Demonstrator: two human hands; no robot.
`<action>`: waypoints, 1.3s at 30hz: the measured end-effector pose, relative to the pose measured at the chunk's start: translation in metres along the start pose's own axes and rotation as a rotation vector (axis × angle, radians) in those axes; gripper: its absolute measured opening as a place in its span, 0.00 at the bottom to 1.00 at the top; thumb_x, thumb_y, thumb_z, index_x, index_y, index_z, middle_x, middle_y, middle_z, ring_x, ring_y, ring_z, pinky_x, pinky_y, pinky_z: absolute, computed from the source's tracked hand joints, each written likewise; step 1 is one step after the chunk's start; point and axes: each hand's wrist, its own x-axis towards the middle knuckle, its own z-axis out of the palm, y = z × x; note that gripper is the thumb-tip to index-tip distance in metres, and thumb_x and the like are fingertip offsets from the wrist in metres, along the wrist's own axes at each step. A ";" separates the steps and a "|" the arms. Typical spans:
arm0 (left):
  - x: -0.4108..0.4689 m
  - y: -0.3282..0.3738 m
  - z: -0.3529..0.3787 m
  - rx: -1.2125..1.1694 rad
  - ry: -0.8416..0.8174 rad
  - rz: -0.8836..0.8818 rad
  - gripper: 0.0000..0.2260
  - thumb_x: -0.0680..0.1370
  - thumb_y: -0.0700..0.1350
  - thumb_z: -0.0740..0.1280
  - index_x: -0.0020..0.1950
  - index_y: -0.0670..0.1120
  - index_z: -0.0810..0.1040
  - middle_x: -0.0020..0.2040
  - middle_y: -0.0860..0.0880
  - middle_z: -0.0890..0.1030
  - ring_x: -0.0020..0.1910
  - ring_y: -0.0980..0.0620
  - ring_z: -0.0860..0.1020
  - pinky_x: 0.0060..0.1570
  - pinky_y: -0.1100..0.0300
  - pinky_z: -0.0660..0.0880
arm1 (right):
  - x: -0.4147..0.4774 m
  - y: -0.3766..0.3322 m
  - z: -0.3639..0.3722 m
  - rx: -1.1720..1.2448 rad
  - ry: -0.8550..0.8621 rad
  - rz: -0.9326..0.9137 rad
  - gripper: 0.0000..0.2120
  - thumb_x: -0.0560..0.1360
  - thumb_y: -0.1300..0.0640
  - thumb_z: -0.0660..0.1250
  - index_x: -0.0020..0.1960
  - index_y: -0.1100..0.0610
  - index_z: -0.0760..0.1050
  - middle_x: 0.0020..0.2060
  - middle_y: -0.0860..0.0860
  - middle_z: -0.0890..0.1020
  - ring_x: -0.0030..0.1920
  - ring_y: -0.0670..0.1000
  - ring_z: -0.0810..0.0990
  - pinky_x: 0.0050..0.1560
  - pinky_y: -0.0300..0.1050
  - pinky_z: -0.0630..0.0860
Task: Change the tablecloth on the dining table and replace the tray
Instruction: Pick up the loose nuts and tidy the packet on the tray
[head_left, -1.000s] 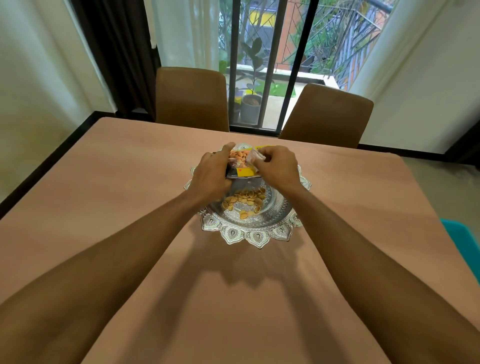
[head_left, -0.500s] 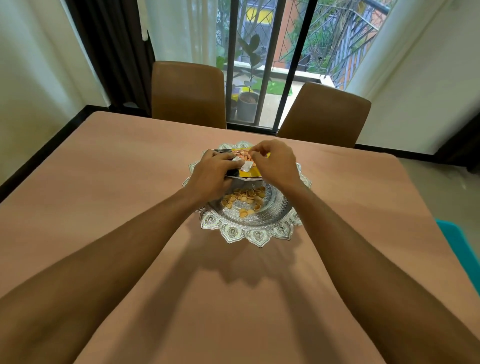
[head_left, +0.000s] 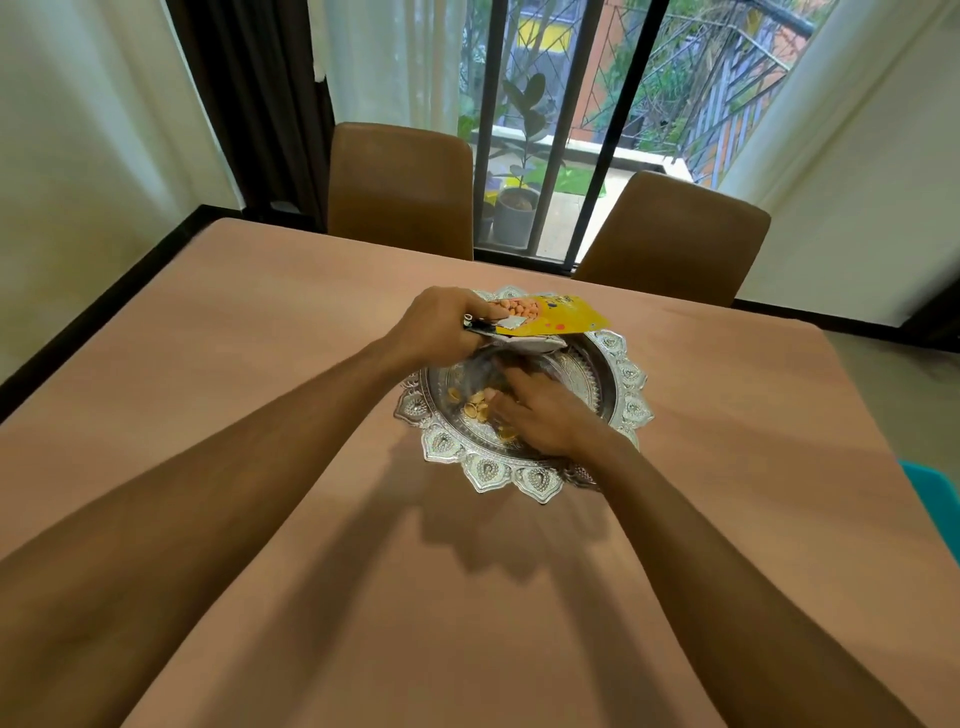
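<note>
An ornate silver tray (head_left: 631, 395) with a scalloped rim sits mid-table on the pinkish-brown tablecloth (head_left: 260, 364). Loose nuts (head_left: 475, 408) lie in its bowl. My left hand (head_left: 441, 325) grips the left end of a yellow nut packet (head_left: 556, 319) and holds it flat above the tray's far side. My right hand (head_left: 545, 413) is down inside the tray, fingers spread and resting on the nuts, covering part of them.
Two brown chairs (head_left: 400, 187) (head_left: 675, 239) stand at the table's far edge before a barred glass door with a potted plant (head_left: 519, 202) outside. A dark curtain (head_left: 254, 104) hangs at the left. A teal object (head_left: 935, 499) shows at the right table edge.
My right hand let go of the packet and dropped into the tray onto the nuts. The left hand now holds the packet alone, turned out to the right.
</note>
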 end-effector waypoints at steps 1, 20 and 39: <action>0.000 0.000 0.000 0.000 -0.006 0.006 0.18 0.73 0.44 0.76 0.63 0.51 0.83 0.60 0.47 0.83 0.57 0.48 0.80 0.54 0.55 0.77 | 0.002 -0.006 0.002 0.017 -0.039 -0.027 0.28 0.78 0.36 0.49 0.61 0.57 0.71 0.53 0.59 0.78 0.53 0.60 0.76 0.53 0.55 0.73; -0.003 -0.007 0.006 0.002 0.007 0.048 0.18 0.73 0.45 0.76 0.62 0.51 0.83 0.60 0.48 0.83 0.58 0.50 0.80 0.51 0.62 0.74 | -0.031 -0.009 -0.014 0.402 0.124 -0.227 0.18 0.80 0.52 0.61 0.65 0.53 0.81 0.56 0.44 0.84 0.54 0.39 0.80 0.53 0.39 0.75; -0.020 -0.017 0.024 0.063 0.036 0.087 0.20 0.73 0.50 0.70 0.65 0.54 0.81 0.67 0.49 0.79 0.66 0.43 0.72 0.62 0.43 0.70 | -0.037 -0.008 -0.027 0.202 0.087 -0.165 0.20 0.80 0.49 0.58 0.62 0.56 0.82 0.53 0.51 0.81 0.54 0.51 0.78 0.54 0.52 0.76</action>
